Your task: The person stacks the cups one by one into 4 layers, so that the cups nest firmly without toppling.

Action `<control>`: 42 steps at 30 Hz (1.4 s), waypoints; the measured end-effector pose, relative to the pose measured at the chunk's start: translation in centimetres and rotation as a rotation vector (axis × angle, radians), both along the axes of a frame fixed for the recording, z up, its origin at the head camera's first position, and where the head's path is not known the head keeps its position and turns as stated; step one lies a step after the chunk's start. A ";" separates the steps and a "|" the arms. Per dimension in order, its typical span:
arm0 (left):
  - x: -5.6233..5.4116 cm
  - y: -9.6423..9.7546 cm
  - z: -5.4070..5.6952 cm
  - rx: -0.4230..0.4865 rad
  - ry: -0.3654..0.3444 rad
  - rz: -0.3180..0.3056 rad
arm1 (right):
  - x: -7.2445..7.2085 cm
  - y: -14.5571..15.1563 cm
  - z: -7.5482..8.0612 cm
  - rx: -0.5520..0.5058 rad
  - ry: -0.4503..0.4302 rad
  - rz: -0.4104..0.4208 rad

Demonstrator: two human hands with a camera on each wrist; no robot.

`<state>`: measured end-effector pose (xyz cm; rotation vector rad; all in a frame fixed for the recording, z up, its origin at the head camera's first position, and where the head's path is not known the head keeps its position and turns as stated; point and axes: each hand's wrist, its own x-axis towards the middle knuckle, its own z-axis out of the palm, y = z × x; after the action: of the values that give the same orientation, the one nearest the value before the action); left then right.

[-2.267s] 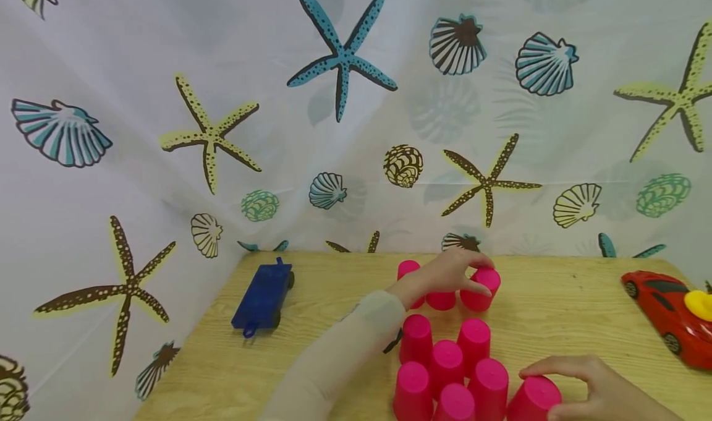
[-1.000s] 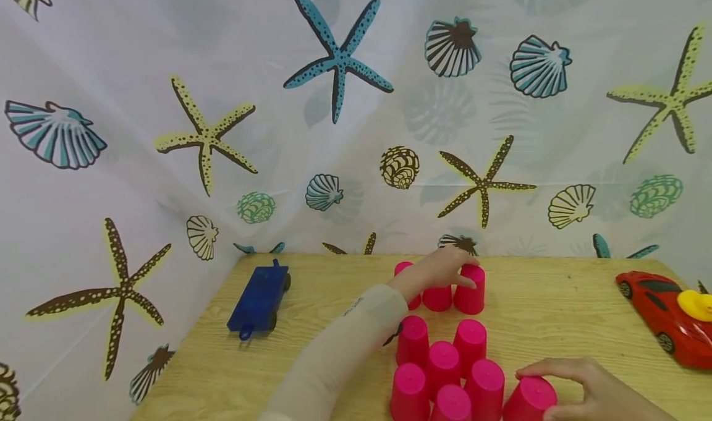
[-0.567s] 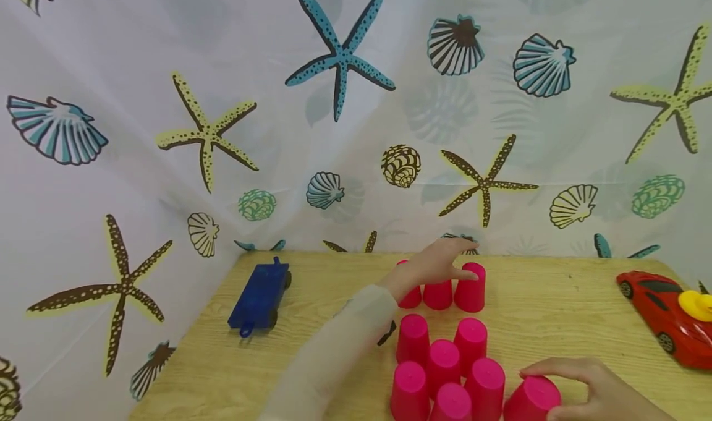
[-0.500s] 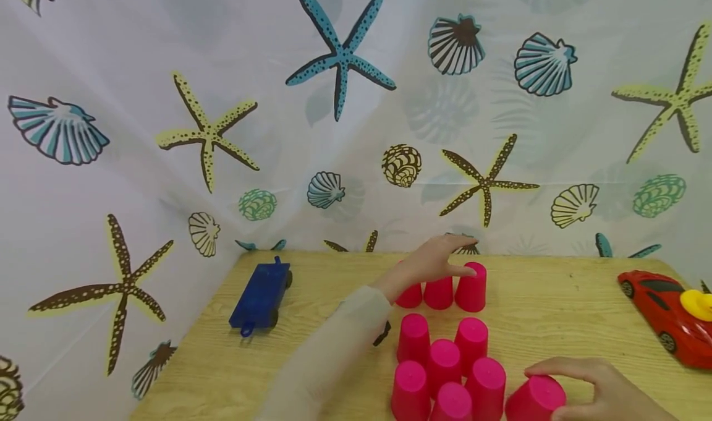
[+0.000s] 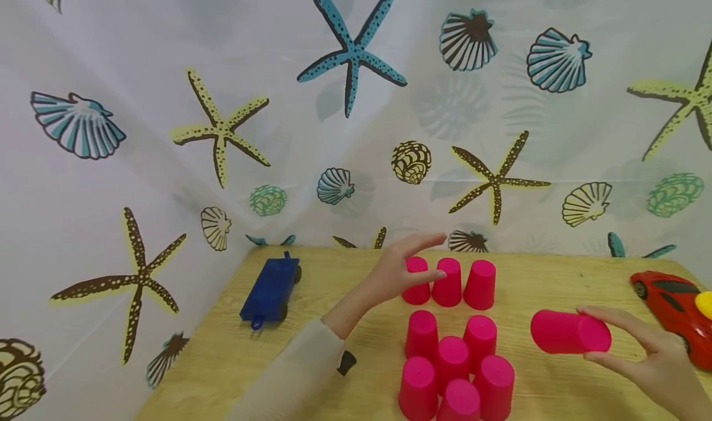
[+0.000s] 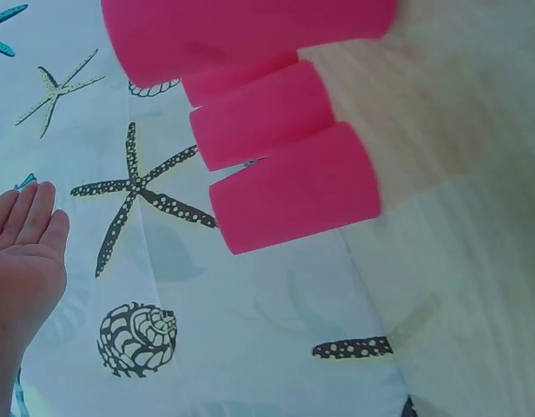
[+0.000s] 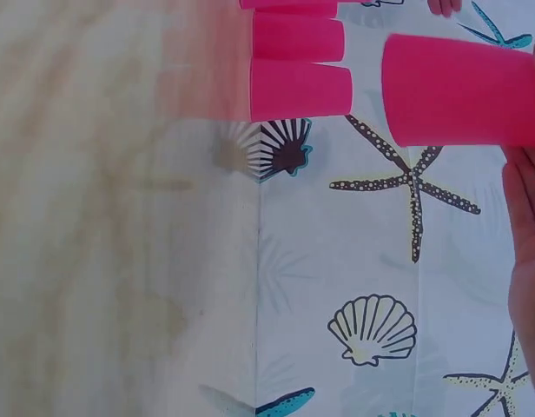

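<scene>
My right hand (image 5: 659, 350) pinches a pink plastic cup (image 5: 564, 332) at one end, fingers above and thumb below. The cup lies on its side in the air, right of the other cups; the right wrist view shows the same held cup (image 7: 459, 91). My left hand (image 5: 389, 272), fingers extended and thumb apart, holds nothing. It overlaps the left end of a back row of 3 upside-down pink cups (image 5: 480, 285). In the left wrist view this hand (image 6: 24, 269) appears beyond the cups. Nearer me, several more upside-down pink cups (image 5: 452, 359) stand in a close group.
A blue toy trailer (image 5: 271, 289) sits on the left of the wooden table (image 5: 556, 384). At the right edge is a red toy car (image 5: 667, 303) bearing a yellow toy (image 5: 705, 303). A patterned curtain (image 5: 356, 130) rises behind the table. A small black piece (image 5: 346, 363) shows beside the left sleeve.
My right hand has lifted the front right cup and tipped it sideways. My left hand has let go of the right cup in the back row and drawn back to the left.
</scene>
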<state>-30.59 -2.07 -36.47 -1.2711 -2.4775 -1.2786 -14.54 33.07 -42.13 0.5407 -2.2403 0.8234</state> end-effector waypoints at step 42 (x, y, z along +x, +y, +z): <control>3.5 -4.3 -5.9 -0.201 -0.253 0.015 | -12.9 -1.0 -1.4 0.100 -0.417 0.004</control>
<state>-27.12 -6.38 -42.33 -1.1916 -2.8495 -1.2871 -27.42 32.07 -43.54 0.4507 -2.6726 0.8942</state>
